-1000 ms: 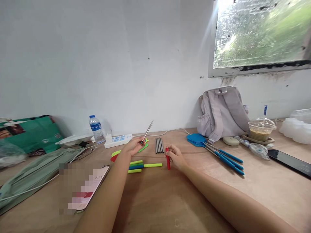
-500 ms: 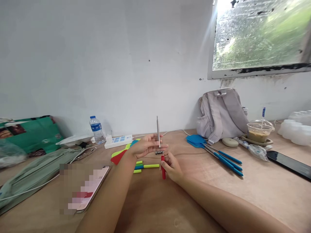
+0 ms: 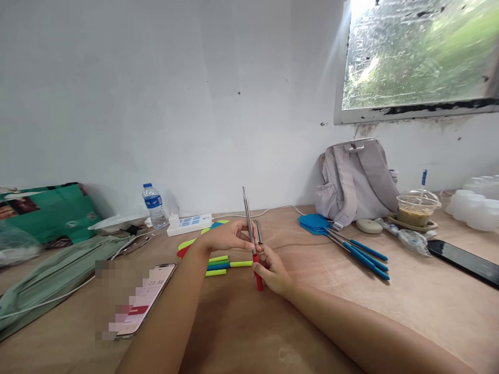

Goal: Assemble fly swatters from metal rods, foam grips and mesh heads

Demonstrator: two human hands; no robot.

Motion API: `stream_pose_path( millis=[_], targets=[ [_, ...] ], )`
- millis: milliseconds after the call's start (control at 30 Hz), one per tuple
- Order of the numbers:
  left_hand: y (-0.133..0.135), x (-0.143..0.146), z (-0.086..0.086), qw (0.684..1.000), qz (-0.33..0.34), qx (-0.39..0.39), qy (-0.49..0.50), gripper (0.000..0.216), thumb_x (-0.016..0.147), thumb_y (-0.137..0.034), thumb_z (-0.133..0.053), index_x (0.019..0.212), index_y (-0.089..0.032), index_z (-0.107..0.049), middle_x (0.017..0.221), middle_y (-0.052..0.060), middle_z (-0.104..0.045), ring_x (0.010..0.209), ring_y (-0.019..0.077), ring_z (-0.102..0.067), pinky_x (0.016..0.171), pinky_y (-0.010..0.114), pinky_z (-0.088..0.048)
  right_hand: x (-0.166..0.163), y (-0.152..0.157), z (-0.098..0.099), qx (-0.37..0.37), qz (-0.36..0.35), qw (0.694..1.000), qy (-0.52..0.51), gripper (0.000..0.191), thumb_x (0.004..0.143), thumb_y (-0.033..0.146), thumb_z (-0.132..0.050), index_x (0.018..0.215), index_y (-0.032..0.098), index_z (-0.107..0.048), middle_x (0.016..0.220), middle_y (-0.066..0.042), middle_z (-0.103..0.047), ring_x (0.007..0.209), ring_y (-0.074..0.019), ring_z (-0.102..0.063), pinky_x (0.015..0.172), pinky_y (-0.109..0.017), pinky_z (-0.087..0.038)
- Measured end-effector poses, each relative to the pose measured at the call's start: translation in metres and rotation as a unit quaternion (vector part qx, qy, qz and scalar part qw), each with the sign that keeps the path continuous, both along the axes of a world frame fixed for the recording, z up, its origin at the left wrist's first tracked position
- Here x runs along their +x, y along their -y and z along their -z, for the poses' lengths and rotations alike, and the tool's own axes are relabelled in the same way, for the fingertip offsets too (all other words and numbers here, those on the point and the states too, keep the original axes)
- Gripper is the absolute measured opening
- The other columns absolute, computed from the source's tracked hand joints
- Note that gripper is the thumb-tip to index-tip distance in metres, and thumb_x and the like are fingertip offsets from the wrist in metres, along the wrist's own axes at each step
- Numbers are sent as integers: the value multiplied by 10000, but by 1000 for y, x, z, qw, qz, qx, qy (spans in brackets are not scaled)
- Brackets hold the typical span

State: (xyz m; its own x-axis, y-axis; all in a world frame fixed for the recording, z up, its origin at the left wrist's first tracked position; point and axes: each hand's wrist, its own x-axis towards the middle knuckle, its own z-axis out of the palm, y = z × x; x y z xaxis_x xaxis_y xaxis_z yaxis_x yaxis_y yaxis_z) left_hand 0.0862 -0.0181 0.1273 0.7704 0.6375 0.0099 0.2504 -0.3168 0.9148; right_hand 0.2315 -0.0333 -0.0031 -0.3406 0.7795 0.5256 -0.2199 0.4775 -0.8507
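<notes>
My left hand [image 3: 229,236] pinches a silver telescopic rod [image 3: 248,212], which points up and leans slightly left. Just below, the fingers of my right hand [image 3: 275,271] are closed round a red tubular handle [image 3: 259,282]. The rod's lower end meets the top of this handle; how deep it sits inside cannot be seen. Behind my hands, more metal rods [image 3: 259,231] lie on the table. Yellow-green and blue handles [image 3: 224,266] lie beyond my left wrist, near a red swatter head [image 3: 182,252] partly covered by my forearm.
Blue fly swatters [image 3: 315,223] lie to the right, before a grey backpack [image 3: 356,182]. Further right are an iced drink cup [image 3: 416,210] and a black phone [image 3: 465,264]. On the left are a lit phone [image 3: 150,296], a power strip [image 3: 190,224] and a water bottle [image 3: 154,206].
The rod's lower end has come down onto the top of the red handle, where a gap showed before. The rod now leans more to the left, and the handle tilts in line with it.
</notes>
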Motion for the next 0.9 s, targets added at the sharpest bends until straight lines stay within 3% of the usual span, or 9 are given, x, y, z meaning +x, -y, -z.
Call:
stream_pose_path(
  millis=[367, 900],
  targets=[
    [-6, -4, 4, 998, 44, 13, -51, 263, 662, -256, -686, 849, -175, -519, 873, 31, -631, 855, 164, -608, 797, 346, -474, 1, 1, 1, -18, -50, 998, 41, 232, 705, 219, -511, 889, 205, -369, 590, 59, -509, 465, -90, -515, 421, -194, -388],
    [-3, -1, 2, 995, 67, 6, -76, 266, 619, -311, -713, 769, -173, -542, 864, 36, -644, 851, 171, -605, 761, 310, -475, 1, 1, 0, -45, -59, 997, 26, 197, 670, 207, -501, 814, 210, -366, 578, 70, -508, 456, -80, -512, 416, -185, -396]
  ],
)
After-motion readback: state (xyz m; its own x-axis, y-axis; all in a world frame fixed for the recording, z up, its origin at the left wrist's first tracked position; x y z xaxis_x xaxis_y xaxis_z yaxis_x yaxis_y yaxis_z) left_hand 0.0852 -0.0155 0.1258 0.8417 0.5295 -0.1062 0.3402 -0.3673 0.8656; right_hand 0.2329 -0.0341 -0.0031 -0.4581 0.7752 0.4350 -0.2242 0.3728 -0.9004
